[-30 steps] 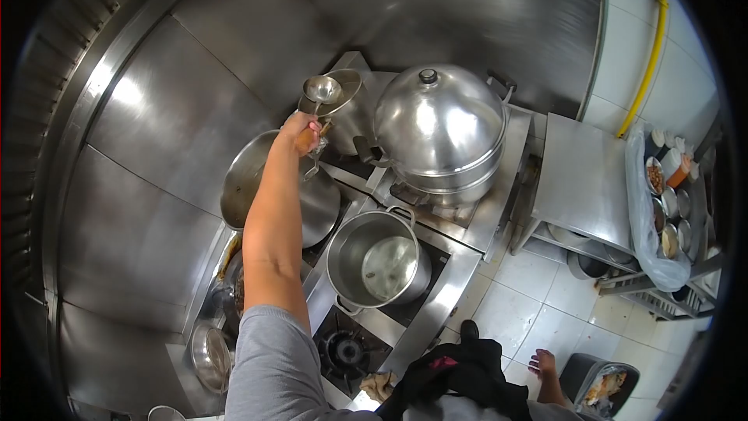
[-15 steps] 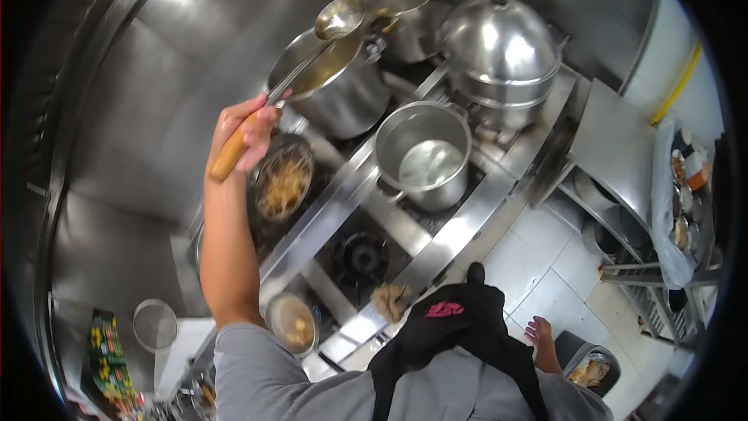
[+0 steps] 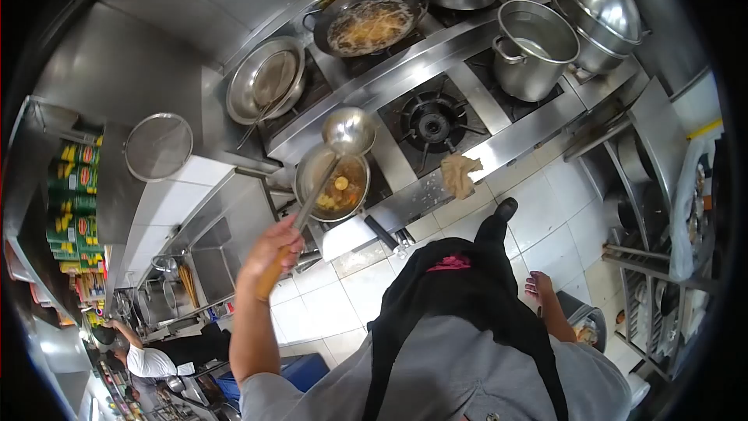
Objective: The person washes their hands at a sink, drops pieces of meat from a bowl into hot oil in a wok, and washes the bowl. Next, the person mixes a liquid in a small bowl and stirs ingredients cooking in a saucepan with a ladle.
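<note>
Left hand [image 3: 274,252] grips a ladle [image 3: 344,141] by its wooden end, metal bowl [image 3: 350,129] at 1 o'clock.
The bowl hangs at the 12 o'clock side of the pan [image 3: 331,219], overlapping its rim in view (whether they touch, I cannot tell); a burner [image 3: 433,122] sits at the pan's 2 o'clock. The ladle should be light and stiff, tip-heavy once filled, its metal perhaps slick; the wood gives the surest hold. The right hand [image 3: 537,284] hangs loose-fingered, nothing visible in it, the bin [image 3: 590,316] beside it at 4 o'clock.
</note>
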`<action>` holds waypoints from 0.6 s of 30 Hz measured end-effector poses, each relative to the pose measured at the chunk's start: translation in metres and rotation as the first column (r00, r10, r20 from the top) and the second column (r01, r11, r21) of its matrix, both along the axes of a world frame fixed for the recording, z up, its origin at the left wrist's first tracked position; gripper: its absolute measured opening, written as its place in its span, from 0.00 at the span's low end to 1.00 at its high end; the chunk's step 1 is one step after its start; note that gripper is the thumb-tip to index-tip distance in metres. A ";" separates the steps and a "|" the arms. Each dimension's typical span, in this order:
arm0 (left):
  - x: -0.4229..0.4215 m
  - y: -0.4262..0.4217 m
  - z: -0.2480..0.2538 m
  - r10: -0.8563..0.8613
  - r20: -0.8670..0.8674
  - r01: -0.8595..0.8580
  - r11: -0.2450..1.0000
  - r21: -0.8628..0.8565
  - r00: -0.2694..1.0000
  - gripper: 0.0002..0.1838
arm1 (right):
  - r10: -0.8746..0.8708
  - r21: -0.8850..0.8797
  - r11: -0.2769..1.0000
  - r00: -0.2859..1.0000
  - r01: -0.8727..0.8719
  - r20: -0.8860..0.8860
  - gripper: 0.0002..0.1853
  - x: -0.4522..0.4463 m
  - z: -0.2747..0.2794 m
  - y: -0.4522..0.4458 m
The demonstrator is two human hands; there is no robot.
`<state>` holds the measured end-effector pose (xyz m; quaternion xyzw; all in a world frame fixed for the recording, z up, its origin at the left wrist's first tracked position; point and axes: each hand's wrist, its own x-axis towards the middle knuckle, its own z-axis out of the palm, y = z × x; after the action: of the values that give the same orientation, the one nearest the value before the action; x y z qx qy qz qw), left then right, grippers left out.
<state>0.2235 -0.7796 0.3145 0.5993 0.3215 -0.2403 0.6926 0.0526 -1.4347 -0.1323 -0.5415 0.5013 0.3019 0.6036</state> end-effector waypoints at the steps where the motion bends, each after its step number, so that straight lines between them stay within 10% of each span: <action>1: -0.014 0.010 -0.021 0.004 0.003 -0.004 1.000 -0.005 1.000 0.30 | 0.004 -0.005 1.000 1.000 -0.004 0.003 0.17 -0.003 0.006 0.010; 7: -0.089 0.068 -0.166 -0.295 0.063 0.221 0.825 0.520 0.954 0.41 | 0.002 0.007 1.000 0.998 -0.003 0.059 0.14 -0.022 0.031 0.055; 9: -0.106 0.083 -0.205 -0.654 0.104 -0.023 0.131 0.991 0.749 0.41 | 0.010 -0.012 1.000 0.998 -0.009 0.066 0.15 -0.033 0.034 0.064; 11: -0.109 0.058 -0.184 -0.540 0.006 0.096 0.159 0.983 0.842 0.40 | 0.026 -0.019 1.000 0.999 -0.025 0.040 0.15 -0.045 0.031 0.070; 13: -0.108 0.041 -0.162 -0.220 0.000 0.166 0.735 0.658 0.976 0.39 | 0.031 -0.024 0.999 0.999 -0.031 0.023 0.15 -0.054 0.025 0.076; 18: -0.158 0.047 -0.191 -0.351 0.080 0.171 0.628 0.759 0.933 0.38 | -0.084 -0.052 0.995 0.988 0.091 0.126 0.16 -0.090 0.019 0.095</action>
<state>0.0652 -0.7323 0.1238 0.8912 0.2211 -0.1193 0.3777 -0.0375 -1.3399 -0.1134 -0.5537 0.4947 0.2265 0.6304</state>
